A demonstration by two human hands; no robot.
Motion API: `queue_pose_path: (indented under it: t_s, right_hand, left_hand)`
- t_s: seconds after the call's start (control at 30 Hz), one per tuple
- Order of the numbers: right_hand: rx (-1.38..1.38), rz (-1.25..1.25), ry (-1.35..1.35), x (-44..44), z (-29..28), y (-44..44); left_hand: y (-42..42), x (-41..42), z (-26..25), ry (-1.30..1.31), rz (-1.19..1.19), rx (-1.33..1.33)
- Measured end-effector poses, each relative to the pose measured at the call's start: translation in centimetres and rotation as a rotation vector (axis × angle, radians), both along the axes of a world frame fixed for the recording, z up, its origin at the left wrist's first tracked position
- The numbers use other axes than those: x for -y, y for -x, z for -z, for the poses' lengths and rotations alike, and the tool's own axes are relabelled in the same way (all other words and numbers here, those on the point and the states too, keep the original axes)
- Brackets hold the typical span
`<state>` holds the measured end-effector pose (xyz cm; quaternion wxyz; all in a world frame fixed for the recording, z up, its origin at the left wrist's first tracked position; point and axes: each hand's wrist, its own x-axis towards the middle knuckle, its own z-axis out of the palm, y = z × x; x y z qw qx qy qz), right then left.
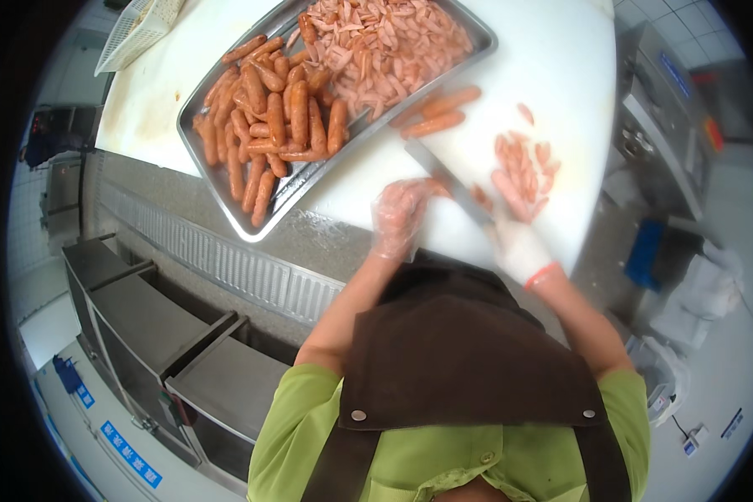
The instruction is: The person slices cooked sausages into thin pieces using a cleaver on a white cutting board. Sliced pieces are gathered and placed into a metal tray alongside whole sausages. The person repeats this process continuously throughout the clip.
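My right hand (519, 246), in a white glove with a red cuff, grips a knife (448, 182) whose blade slants up and left over the white cutting board (351, 194). Beside the blade, my left hand (401, 213), in a clear plastic glove, has its fingers on a piece of sausage (438, 187), mostly hidden. Whole sausages (436, 123) lie near the blade's tip. Sausage slices (521, 166) are spread right of the knife. A metal tray (251, 233) holds whole sausages (276, 119) on its left and a heap of slices (389, 50) on its right.
A white plastic basket (135, 31) stands at the table's upper left. A floor drain grate (226, 270) runs below the table edge. Steel cabinets (157, 320) are at the lower left, and steel equipment (659, 113) stands to the right.
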<state>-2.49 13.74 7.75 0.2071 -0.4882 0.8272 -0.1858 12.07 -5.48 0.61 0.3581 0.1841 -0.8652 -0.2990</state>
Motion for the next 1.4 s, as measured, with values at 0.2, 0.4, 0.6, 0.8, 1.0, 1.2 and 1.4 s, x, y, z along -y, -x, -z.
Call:
queue_pose_path:
  t_s: [0.2,0.4,0.6,0.8,1.0,1.2,1.4]
  right_hand:
    - [0.073,0.009,-0.215,-2.2,-3.4,-0.3]
    - [0.098,-0.007,-0.226,-0.6,-2.4,-0.3]
    - [0.083,0.012,-0.04,-1.1,-0.6,-0.3]
    - [0.11,-0.001,-0.291,-2.1,-3.9,-0.4]
    - [0.101,-0.012,-0.113,1.0,-1.4,-0.2]
    - [0.123,0.013,-0.161,-1.1,-2.5,0.1]
    - [0.168,-0.015,-0.273,-0.9,-4.1,0.2]
  left_hand:
    - [-0.7,-0.3,0.2,-0.022,-0.209,0.153]
    - [-0.4,-0.4,0.7,-0.023,-0.203,0.18]
    - [-0.3,-0.4,1.0,-0.003,-0.204,0.187]
    - [-0.4,-0.4,0.4,-0.012,-0.202,0.184]
    - [0.0,-0.3,0.5,-0.006,-0.182,0.193]
    - [0.0,-0.5,0.9,-0.001,-0.219,0.166]
    - [-0.1,-0.6,0.2,-0.028,-0.191,0.162]
